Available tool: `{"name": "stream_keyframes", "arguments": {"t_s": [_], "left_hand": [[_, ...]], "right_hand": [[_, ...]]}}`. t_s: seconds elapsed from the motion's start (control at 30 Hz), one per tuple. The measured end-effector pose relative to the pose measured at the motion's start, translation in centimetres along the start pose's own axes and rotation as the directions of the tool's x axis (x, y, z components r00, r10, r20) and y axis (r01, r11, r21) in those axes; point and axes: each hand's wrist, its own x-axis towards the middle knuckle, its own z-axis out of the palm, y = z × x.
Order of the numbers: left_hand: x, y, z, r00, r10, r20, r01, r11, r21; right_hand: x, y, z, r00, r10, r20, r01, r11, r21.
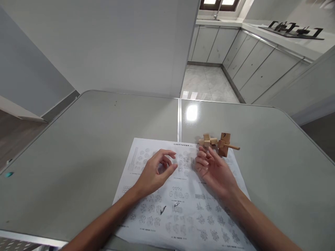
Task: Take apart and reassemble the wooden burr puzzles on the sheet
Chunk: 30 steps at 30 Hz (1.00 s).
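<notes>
My left hand (157, 170) hovers over the left-middle part of a large printed sheet (157, 223), its thumb and fingers curved apart with nothing between them. My right hand (216, 172) is turned palm up above the sheet's right side, fingers loosely curled and the palm bare. Just beyond its fingertips lies a light wooden puzzle of interlocking blocks (207, 140). Beside that, to the right, is a darker wooden piece (224, 144) with a black mark on top and a thin stick pointing right. Rows of small line drawings cover the sheet.
The grey table (78, 150) has a metal seam (179, 118) down its middle and a raised edge. A small teal object (8, 174) lies at the far left. Past the table stand a white wall (117, 45) and a kitchen counter with a gas hob (290, 31).
</notes>
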Motion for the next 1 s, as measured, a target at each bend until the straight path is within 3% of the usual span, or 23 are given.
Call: {"name": "stream_keyframes", "arguments": {"t_s": [0.17,0.3,0.53,1.0], "left_hand": [[0.2,0.2,-0.1,1.0,0.006,0.008,-0.006,0.999,0.032],[0.2,0.3,-0.2,0.999,-0.038,0.012,0.037,0.998,0.057],[0.3,0.2,-0.2,0.999,-0.028,0.018,0.026,0.997,0.079],[0.2,0.3,-0.1,1.0,-0.016,0.021,0.014,0.993,0.114]], "right_hand": [[-1.0,0.2,1.3,0.991,0.118,0.064,-0.105,0.98,-0.17],[-1.3,0.4,1.4,0.986,0.13,0.102,-0.098,0.958,-0.269],[-1.2,0.3,1.8,0.987,0.153,0.054,-0.136,0.961,-0.239],[-0.9,0.5,1.5,0.985,0.156,0.067,-0.141,0.973,-0.184]]}}
